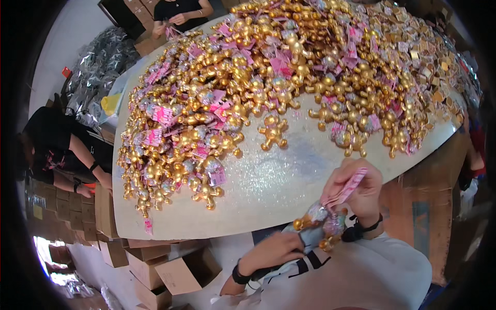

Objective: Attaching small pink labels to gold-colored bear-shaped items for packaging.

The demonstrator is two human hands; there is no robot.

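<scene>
Two small, shiny gold figurines [333, 227] with glittery, pearly parts hang close together below the person's right hand [357, 190], by the near edge of the bench [248, 194]. The left one tilts, a rounded gold end toward lower left; the right one hangs more upright, gold lowermost. A narrow pink printed tag [354, 184] slants upward, pinched in the fingers.

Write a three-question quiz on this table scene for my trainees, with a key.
1. Which hand does the camera wearer use to pinch the raised pink tag?
2. True or false: the open cardboard boxes stand on the table.
3. What colour are most of the heaped figures: (A) silver, (B) gold, (C) blue?

Key:
1. The right hand.
2. False; they are off it, beyond its edge.
3. B.
</scene>
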